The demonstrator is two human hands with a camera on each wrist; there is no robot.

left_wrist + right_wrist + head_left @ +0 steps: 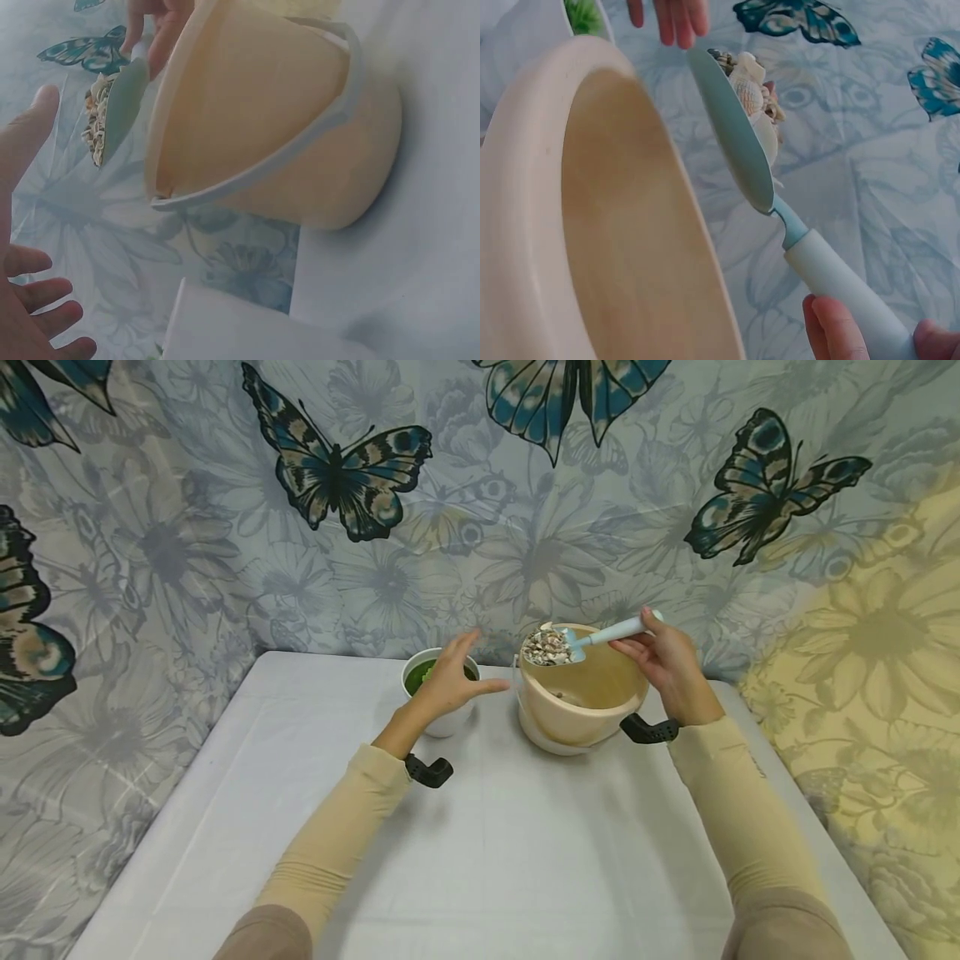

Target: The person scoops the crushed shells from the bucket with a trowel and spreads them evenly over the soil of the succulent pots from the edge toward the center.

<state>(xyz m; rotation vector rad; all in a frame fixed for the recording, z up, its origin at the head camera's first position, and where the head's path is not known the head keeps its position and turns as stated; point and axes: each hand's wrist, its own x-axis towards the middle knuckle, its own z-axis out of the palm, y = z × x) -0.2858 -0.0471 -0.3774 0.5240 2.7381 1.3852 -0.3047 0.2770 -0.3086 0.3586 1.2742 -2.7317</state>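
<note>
Nearest you, your two beige sleeves (330, 843) reached forward over the desk (525, 852), which had a white covering, and a black band (429, 772) sat at each wrist. Your left hand (448, 687) was spread wide and held nothing, its thumb well away from the fingers. In the head view it overlapped the white pot (447, 725); the left wrist view showed a gap between fingers and pot. Green leaves (418, 677) filled the pot's mouth. Just right of it on the desk stood the cream bucket (543, 718), upright, with a pale carrying handle (262, 166) lowered against its side. A few small bits lay inside, too tiny to identify.

Your right hand (671, 667) was closed around the grip of the pale blue trowel (617, 629), fingers and thumb on the handle. You had the trowel raised above the bucket, its blade pointing left toward your other hand and near the rim's far left side. A heap of mixed shells (546, 646) lay on the blade. Behind everything hung a grey-blue floral cloth (390, 581) printed with teal and black butterflies (337, 472), its right side tinted yellow.
</note>
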